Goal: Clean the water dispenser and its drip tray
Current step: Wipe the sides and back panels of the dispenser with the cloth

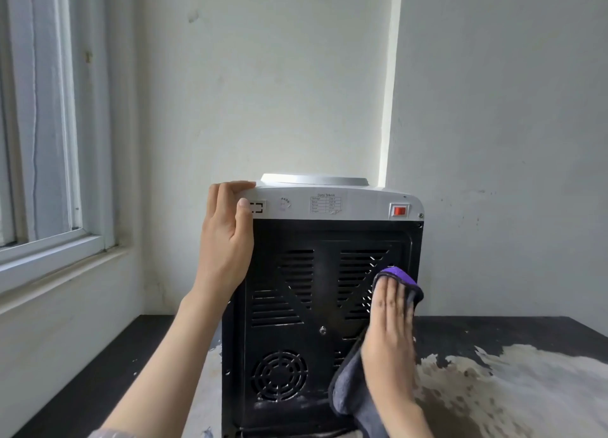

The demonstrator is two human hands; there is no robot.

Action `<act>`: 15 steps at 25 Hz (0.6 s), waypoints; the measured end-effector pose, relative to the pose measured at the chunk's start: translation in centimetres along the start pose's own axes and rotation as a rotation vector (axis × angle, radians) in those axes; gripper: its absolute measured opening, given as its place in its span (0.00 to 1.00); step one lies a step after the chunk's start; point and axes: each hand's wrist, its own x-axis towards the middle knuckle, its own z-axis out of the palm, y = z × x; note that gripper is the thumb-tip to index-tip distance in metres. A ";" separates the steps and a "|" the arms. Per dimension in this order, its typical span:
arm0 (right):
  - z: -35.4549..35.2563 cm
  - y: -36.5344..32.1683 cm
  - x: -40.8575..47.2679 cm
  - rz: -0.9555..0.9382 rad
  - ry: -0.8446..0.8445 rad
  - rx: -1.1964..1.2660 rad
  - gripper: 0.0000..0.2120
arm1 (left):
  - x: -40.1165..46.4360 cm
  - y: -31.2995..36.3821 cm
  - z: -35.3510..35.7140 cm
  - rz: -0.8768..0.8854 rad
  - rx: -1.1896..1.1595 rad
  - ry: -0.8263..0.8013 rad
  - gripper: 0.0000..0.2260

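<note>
The water dispenser (322,306) stands on a dark, worn table (513,372) with its back turned to the camera, at the frame's 6 o'clock; its base is cut off by the lower edge. On the white top band a sticker (325,203) is headed "Data Teknik", the rows beneath too small to read; to its 9 o'clock a round mark reads "PASS", and to its 3 o'clock sits a red rocker switch (399,211). The black rear panel has slotted vents and a round fan grille (279,376) at its 7 o'clock. The left hand (227,237) clasps the dispenser's upper left corner, fingers over the top, thumb on the band. The right hand (391,332) lies flat with fingers together, pressing a purple-and-grey cloth (358,381) against the panel's right side; it is motion-blurred. The drip tray is out of sight. A window (49,125) fills the 9 o'clock side
</note>
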 end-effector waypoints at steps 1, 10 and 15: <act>0.1 -1.3 0.2 0.095 0.012 0.013 0.32 | 0.0 0.0 0.0 0.003 -0.006 -0.005 0.17; -0.1 -11.7 -0.4 -0.299 -0.053 0.162 0.26 | 0.1 0.0 -0.1 0.016 0.010 -0.010 0.18; -0.5 -3.1 0.4 -0.206 -0.074 0.074 0.33 | 0.3 -0.2 -0.5 0.040 0.022 -0.026 0.18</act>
